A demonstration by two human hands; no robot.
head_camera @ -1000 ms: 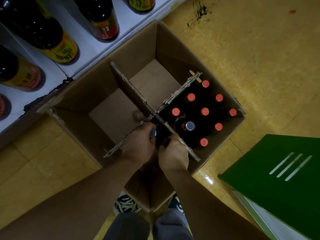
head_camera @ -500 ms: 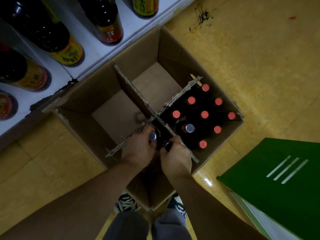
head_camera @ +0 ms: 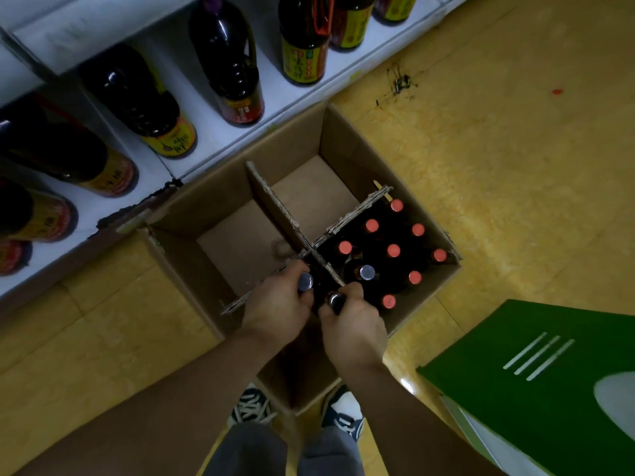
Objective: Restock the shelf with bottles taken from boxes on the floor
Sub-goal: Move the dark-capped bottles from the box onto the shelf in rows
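forearms (head_camera: 165, 410): bare | trousers (head_camera: 261, 455): grey | sneakers (head_camera: 253, 405): navy, white laces and toes

Ahead of your left hand (head_camera: 275, 310), two empty cells (head_camera: 240, 235); beyond your right hand (head_camera: 354, 324), red-capped bottles (head_camera: 393, 250) crowd tight.

Matt corrugated cardboard box (head_camera: 347, 146), glossy floor (head_camera: 515, 166)

Light was dim, corners dark; sm. glare on floor (head_camera: 515, 201); shelf bottles (head_camera: 226, 63) blurred & bent by wide-angle lens.
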